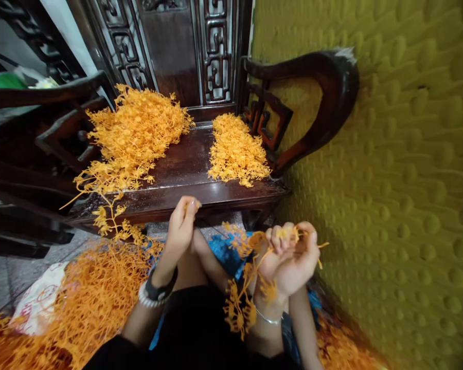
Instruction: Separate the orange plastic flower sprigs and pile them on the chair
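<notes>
Black cloth garment (193, 329), bottom centre, head view. Right hand (293, 262), right of centre, clasps branching orange plastic-looking sprig (237, 317), presumably for fingertip control. Left hand (179, 226), centre, pinches thumb to fingers; cannot tell if holding anything. Larger orange heap (135, 128), upper left, smaller orange heap (237, 149), upper centre, sit apart on dark wooden seat (185, 159), likely for reach. Embossed yellow-green wall (389, 205), right; grey tiled floor (0, 282), lower left.

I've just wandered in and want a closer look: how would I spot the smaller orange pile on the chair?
Find the dark wooden chair beside the bumpy yellow wall. On its seat, look near the curved armrest next to that wall. The smaller orange pile there is compact and entirely on the seat, whereas the bigger pile sprawls and trails over the front.
</notes>
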Action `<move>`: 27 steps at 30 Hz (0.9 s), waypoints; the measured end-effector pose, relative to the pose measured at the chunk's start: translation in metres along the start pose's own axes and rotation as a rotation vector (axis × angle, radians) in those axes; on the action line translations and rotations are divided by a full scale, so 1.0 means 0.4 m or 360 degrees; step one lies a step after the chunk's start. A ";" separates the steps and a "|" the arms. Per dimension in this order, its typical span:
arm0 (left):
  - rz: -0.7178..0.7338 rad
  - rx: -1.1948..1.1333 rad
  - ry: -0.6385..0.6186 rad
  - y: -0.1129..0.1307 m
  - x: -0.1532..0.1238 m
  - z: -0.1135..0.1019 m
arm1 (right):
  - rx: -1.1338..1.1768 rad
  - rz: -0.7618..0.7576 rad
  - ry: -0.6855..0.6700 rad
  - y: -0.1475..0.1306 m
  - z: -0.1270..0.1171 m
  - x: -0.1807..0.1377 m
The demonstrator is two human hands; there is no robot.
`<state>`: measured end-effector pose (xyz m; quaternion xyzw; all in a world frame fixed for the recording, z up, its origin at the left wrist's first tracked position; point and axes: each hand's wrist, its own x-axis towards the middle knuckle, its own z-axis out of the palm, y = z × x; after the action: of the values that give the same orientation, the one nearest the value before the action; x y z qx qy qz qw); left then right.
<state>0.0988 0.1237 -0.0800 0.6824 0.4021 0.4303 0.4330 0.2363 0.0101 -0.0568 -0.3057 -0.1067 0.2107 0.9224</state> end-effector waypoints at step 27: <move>0.0237 -0.0218 -0.1377 0.136 0.053 0.055 | -0.1159 -0.0386 -0.0303 0.085 -0.029 0.006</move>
<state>0.1354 0.1214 -0.0297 0.7966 0.1041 0.1607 0.5734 0.2314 0.0297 -0.0865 -0.5770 -0.2950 0.0759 0.7578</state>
